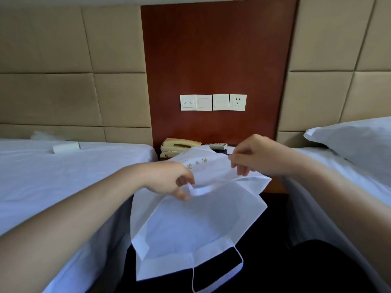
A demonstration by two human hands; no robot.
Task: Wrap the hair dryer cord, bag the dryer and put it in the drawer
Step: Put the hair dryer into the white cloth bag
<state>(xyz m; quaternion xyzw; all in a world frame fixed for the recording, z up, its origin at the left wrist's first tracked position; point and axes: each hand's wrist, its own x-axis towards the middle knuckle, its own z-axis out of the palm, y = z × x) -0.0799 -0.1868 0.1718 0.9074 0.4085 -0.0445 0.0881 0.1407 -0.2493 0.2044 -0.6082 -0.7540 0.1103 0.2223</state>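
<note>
Two white-sheeted beds point(63, 176) flank the beige corded telephone point(179, 146), which sits on a narrow table. In front of the telephone I hold a white non-woven fabric bag point(190, 225) in the air. My left hand point(169, 180) pinches one handle loop, my right hand point(251, 157) pinches the printed upper panel, apparently spreading the mouth. I see no hair dryer and no drawer.

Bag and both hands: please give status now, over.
Left hand pinching the white bag at its handle loop; right hand pinching the upper edge. Bag held up between the beds. Hair dryer and drawer not in view. Nothing blocking.
</note>
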